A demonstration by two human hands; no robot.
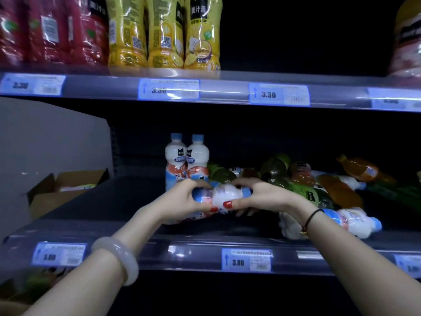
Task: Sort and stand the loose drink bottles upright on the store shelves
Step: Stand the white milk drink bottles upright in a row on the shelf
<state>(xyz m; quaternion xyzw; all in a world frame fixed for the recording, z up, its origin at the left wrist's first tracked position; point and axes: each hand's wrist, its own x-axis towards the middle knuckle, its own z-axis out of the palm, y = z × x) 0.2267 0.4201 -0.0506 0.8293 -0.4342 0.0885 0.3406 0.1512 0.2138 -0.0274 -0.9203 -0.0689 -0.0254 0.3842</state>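
Observation:
Both hands hold one white milk-drink bottle [224, 194] with a blue cap, lying sideways above the middle shelf [205, 245]. My left hand [185, 199] grips its bottom end and my right hand [262, 195] grips the cap end. Behind it two matching white bottles [186, 159] stand upright side by side. To the right lies a loose heap of green and orange bottles [303, 181] on their sides. Another white bottle [350, 222] lies flat near the shelf's front edge at the right.
The upper shelf [227, 87] carries upright red bottles [45, 30] and yellow bottles [164, 33], with dark space to their right. An open cardboard box [61, 188] sits at the left. Price tags [246, 261] line the shelf rails. The middle shelf's left part shows bare dark surface.

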